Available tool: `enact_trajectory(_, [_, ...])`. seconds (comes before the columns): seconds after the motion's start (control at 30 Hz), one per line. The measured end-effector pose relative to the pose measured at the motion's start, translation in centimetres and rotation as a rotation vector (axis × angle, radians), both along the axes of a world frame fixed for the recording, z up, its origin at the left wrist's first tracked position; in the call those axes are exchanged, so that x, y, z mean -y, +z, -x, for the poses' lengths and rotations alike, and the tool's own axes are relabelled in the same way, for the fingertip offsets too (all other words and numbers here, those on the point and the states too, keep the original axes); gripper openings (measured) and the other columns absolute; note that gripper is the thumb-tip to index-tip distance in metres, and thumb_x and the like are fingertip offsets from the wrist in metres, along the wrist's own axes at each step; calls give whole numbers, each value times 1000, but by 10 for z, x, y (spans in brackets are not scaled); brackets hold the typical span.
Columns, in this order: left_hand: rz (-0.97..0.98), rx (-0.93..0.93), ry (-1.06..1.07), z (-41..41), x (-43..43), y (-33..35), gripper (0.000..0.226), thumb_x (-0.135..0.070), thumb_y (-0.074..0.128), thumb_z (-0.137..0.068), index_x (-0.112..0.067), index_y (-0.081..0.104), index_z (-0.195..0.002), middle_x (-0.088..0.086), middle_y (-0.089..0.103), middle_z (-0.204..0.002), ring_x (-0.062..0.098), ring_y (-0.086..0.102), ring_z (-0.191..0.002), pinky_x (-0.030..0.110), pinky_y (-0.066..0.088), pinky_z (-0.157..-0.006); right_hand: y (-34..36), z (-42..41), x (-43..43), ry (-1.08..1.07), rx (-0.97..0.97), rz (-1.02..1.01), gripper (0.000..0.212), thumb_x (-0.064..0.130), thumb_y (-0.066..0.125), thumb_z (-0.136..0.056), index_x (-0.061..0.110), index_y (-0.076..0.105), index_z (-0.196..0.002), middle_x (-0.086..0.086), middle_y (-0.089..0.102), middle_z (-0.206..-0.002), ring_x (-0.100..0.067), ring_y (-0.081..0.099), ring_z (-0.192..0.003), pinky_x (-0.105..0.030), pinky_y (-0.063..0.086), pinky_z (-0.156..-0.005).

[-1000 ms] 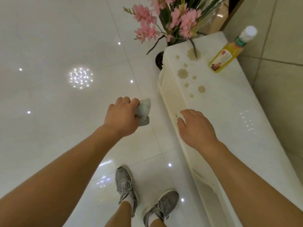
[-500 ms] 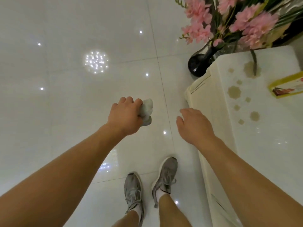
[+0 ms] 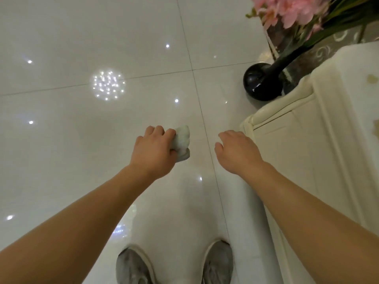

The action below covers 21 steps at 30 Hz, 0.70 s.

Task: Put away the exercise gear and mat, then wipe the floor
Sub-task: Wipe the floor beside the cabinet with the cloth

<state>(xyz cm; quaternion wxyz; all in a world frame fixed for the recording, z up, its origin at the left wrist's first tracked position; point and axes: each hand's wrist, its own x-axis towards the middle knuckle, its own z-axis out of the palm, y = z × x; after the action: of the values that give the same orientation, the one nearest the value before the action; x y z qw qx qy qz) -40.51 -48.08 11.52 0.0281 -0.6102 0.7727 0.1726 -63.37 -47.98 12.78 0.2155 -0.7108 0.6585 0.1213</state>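
Head cam was pointing pretty much straight down. The left hand was in the middle of the frame, fingers curled tight around a scrunched-up white cloth. The cloth poked out past the knuckles on the right side of the fist. It looked to be held above the floor, not on it, though I couldn't say for sure.

The right hand was just to the right of that, palm down, fingers loose and a bit bent, with nothing in it. It hovered close by the near corner of a cream cabinet that ran down the right edge of the frame.

The floor was glossy white tile and took up most of the shot. Thin grout lines crossed in the upper middle, and light reflections dotted the left half, with one big sparkly cluster upper left.

The only container was a round black vase in the upper right, holding pink flowers and long green leaves, all blurry in the top right corner. Its base was tucked partly behind the cabinet's far corner. The cabinet's top surface had a few yellowish-brown spots at the far right edge.

Two grey sneakers stood on the tile at bottom centre, cut off by the frame.
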Motion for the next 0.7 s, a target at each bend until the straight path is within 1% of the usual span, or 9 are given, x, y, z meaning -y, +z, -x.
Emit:
enact_trajectory(0.1, [7, 11, -27, 5, 15, -50, 34, -29, 56, -84, -17, 56, -116, 6, 54, -101, 31, 47, -98, 35, 32, -68, -48, 2, 14, 7, 2, -17, 42, 31, 33, -99, 9, 53, -128, -8, 55, -127, -28, 50, -113, -40, 43, -96])
enact_trajectory(0.23, [47, 3, -78, 15, 36, -107, 36, -34, 52, -84, -17, 56, -115, 7, 55, -101, 31, 48, -99, 36, 33, -68, -107, 8, 30, 21, -24, -13, 42, 31, 34, -98, 10, 52, -129, -8, 54, -131, -29, 48, -117, -40, 42, -96])
enact_trajectory(0.37, [102, -25, -86, 30, 59, -144, 45, -40, 41, -78, -17, 56, -114, 7, 55, -100, 31, 47, -98, 36, 34, -67, -157, 21, 38, 13, -45, -14, 42, 32, 34, -98, 9, 51, -129, -9, 52, -131, -29, 48, -118, -40, 41, -97])
enact_trajectory(0.47, [125, -32, -101, 42, 69, -164, 46, -40, 43, -77, -17, 57, -114, 7, 55, -100, 32, 47, -98, 37, 36, -68, -182, 30, 43, 26, -21, 18, 39, 29, 38, -96, 8, 52, -126, -11, 52, -130, -31, 47, -118, -41, 41, -98])
enact_trajectory(0.57, [123, 2, -94, 55, 73, -180, 39, -39, 50, -81, -19, 57, -114, 6, 54, -103, 32, 47, -100, 37, 33, -73, -194, 36, 55, 33, 26, 59, 39, 27, 40, -96, 8, 50, -129, -11, 48, -135, -30, 44, -124, -40, 38, -103])
enact_trajectory(0.6, [137, 18, -97, 58, 73, -185, 38, -40, 50, -82, -19, 57, -114, 6, 55, -104, 32, 47, -100, 38, 33, -76, -195, 37, 59, 40, 37, 76, 40, 27, 40, -96, 8, 49, -130, -11, 47, -137, -30, 42, -126, -40, 37, -104])
enact_trajectory(0.67, [162, 29, -127, 61, 71, -194, 46, -45, 38, -85, -18, 59, -115, 6, 58, -108, 33, 50, -103, 42, 36, -87, -200, 37, 66, 72, 49, 104, 42, 26, 41, -97, 9, 45, -135, -11, 41, -144, -29, 37, -131, -38, 34, -107])
enact_trajectory(0.7, [150, 18, -155, 62, 70, -198, 54, -48, 29, -87, -18, 58, -120, 7, 59, -116, 33, 50, -109, 45, 35, -96, -202, 36, 67, 95, 52, 109, 44, 26, 41, -97, 10, 43, -138, -11, 37, -149, -29, 34, -135, -38, 31, -109])
